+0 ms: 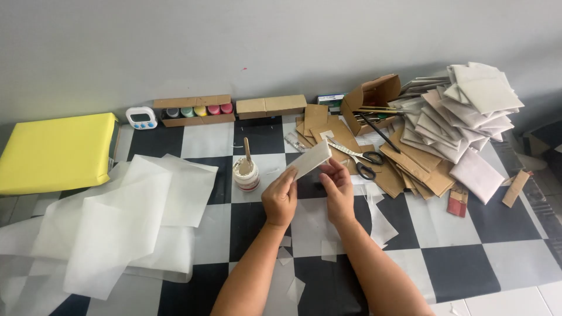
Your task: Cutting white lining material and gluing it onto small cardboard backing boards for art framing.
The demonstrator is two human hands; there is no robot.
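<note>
A flat white paper-covered rectangle (311,158) is held up over the checkered table (468,246), tilted with its far end higher. My left hand (280,198) pinches its lower left end. My right hand (338,188) holds its near edge from the right with fingertips. A small white glue jar (246,174) with a wooden stick standing in it sits just left of my left hand.
Large sheets of thin white paper (123,225) lie at the left, a yellow pad (55,151) beyond them. Black-handled scissors (358,159), cardboard pieces (410,164), a stack of white-covered squares (468,111), a small open box (372,99), paint pots (198,110) and a timer (141,118) line the back.
</note>
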